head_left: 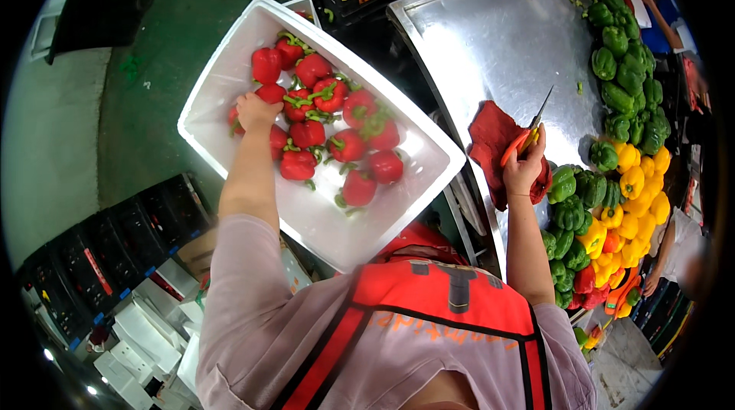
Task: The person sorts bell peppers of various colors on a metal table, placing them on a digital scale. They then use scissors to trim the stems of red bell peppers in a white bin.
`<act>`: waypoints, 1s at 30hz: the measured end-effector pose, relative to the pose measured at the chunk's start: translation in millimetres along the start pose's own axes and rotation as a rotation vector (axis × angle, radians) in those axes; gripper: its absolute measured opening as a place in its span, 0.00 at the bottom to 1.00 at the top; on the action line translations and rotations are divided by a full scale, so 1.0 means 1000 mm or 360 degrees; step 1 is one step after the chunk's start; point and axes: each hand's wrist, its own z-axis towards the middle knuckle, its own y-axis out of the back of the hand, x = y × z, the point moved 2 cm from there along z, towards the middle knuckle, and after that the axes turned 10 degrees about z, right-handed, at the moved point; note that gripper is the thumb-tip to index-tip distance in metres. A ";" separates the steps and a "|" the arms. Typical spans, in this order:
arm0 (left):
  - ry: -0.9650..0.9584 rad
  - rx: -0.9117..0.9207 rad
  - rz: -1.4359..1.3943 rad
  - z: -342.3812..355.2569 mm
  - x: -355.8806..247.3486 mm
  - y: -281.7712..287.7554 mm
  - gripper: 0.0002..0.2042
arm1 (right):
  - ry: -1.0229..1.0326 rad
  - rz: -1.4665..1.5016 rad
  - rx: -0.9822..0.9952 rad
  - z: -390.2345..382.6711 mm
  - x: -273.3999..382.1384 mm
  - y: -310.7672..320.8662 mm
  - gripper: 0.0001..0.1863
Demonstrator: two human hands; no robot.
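Note:
My left hand (257, 111) reaches into a white foam box (312, 224), its fingers curled over a red bell pepper (235, 122) by the box's left wall. Several more red bell peppers (308, 133) with green stems lie loose around it on the white bottom. Over the steel table, my right hand (524, 165) is closed around scissors (518, 142) with orange-red handles. Their blades point up and away from me. Beneath that hand a crumpled dark red cloth (488, 138) lies at the table's near left edge.
On the steel table (498, 35), green bell peppers (632, 73) and yellow bell peppers (639, 207) are heaped along the right side. Black crates (153, 218) stand at lower left, near white foam boxes (145, 333). Other people's arms (662, 16) show at the far right.

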 end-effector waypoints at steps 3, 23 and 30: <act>-0.0006 0.0019 -0.0057 -0.012 0.008 0.008 0.36 | -0.0135 0.0141 -0.0007 0.001 -0.003 0.001 0.38; -0.0093 0.0003 -0.0065 -0.002 0.017 -0.010 0.41 | -0.0302 0.0392 0.0152 0.011 -0.012 0.003 0.34; -0.0379 -0.0085 -0.1205 -0.062 0.034 0.040 0.38 | -0.0734 0.1241 0.0248 0.026 0.003 0.023 0.31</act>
